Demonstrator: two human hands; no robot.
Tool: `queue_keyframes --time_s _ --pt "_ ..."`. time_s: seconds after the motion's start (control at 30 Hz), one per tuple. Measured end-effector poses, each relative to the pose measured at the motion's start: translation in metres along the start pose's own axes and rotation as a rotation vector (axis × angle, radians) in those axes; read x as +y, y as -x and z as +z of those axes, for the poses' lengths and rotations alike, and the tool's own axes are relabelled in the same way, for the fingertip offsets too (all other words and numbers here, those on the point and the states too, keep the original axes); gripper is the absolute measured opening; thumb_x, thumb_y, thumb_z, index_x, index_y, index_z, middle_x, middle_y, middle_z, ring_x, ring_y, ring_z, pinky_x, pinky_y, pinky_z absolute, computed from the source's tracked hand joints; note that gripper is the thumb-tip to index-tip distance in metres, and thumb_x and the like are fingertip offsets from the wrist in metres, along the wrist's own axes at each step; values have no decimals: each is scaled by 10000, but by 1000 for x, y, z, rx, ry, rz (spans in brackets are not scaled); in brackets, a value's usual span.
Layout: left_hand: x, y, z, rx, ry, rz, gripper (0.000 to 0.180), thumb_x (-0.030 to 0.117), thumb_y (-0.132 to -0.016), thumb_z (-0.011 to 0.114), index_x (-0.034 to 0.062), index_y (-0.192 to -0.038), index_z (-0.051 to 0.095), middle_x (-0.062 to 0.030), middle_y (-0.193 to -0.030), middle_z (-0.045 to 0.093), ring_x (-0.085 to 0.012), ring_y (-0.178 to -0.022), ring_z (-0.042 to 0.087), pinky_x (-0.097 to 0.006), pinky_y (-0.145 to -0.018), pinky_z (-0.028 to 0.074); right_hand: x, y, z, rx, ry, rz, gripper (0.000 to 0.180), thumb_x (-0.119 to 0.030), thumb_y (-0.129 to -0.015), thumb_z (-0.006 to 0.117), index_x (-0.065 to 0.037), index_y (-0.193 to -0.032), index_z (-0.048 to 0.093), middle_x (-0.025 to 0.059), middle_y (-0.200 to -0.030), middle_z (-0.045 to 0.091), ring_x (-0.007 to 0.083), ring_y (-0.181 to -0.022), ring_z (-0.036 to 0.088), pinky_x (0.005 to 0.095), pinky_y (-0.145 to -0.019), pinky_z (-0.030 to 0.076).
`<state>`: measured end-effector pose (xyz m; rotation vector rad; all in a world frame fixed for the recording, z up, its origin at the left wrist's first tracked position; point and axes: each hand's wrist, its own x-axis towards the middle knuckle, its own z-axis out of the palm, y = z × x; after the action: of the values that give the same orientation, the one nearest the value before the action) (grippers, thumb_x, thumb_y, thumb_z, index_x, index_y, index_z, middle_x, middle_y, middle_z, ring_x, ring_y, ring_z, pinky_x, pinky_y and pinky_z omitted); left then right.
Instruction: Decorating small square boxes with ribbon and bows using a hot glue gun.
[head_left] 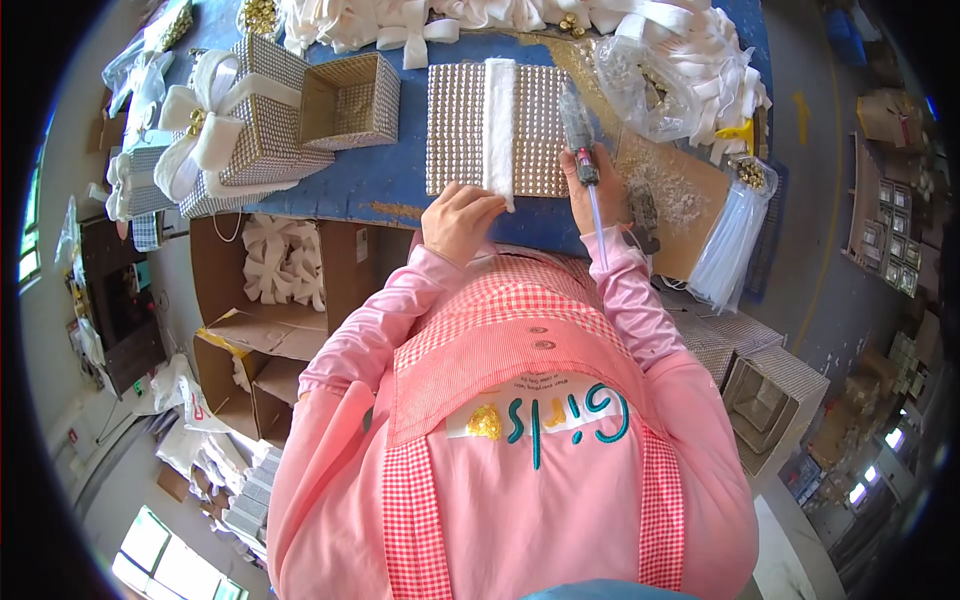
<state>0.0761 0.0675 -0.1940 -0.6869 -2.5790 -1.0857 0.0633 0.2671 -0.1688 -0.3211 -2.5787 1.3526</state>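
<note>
A square box (454,125) covered in rows of silvery beads lies in front of me on the blue table. A fuzzy white ribbon (499,125) runs across its middle from far edge to near edge. At the near edge my left hand (462,222) is closed, its fingertips pinching the ribbon's end. My right hand (596,190) grips a hot glue gun (577,125) beside the box's right edge, nozzle pointing away from me. A clear glue stick (598,222) sticks out of its back end.
An open beaded box (350,100) and a beaded box with a white bow (205,130) stand at left. White ribbons (720,75) heap at the back right, near a plastic bag (648,88). Glue sticks (733,245) bundle over the right edge, beside cardboard (690,195).
</note>
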Motion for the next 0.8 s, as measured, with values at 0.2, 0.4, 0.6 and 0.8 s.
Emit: queue_keyframes --time_s 0.2,0.4,0.6,0.8 --pt "14 15 12 -25 -103 -270 89 223 -740 682 140 -759 654 -17 -610 505 -197 -563 568 -330 -510 448 1 0 0 -44 -9 25 305 -246 -821 663 -28 -993 538 126 -823 607 262 -723 601 332 -645 460" --pt "8 27 47 86 571 -961 217 276 -783 690 82 -879 705 -12 -631 605 -137 -517 546 -282 -470 398 5 -2 1 -46 -57 8 301 -236 -819 663 -27 -999 543 132 -823 607 269 -718 599 334 -641 459" --pt "12 2 52 276 1236 -1468 222 262 -796 699 57 -819 616 8 -745 620 -44 -493 461 -170 -383 295 -3 -3 2 -33 -51 9 301 -237 -812 669 -25 -986 544 139 -821 601 281 -714 589 339 -644 456" --pt "9 6 58 316 1474 -1366 152 216 -860 615 82 -915 568 5 -761 611 -70 -524 528 -190 -391 318 2 -3 3 -49 6 34 316 -232 -806 674 -16 -994 541 145 -840 596 289 -728 581 334 -664 455"
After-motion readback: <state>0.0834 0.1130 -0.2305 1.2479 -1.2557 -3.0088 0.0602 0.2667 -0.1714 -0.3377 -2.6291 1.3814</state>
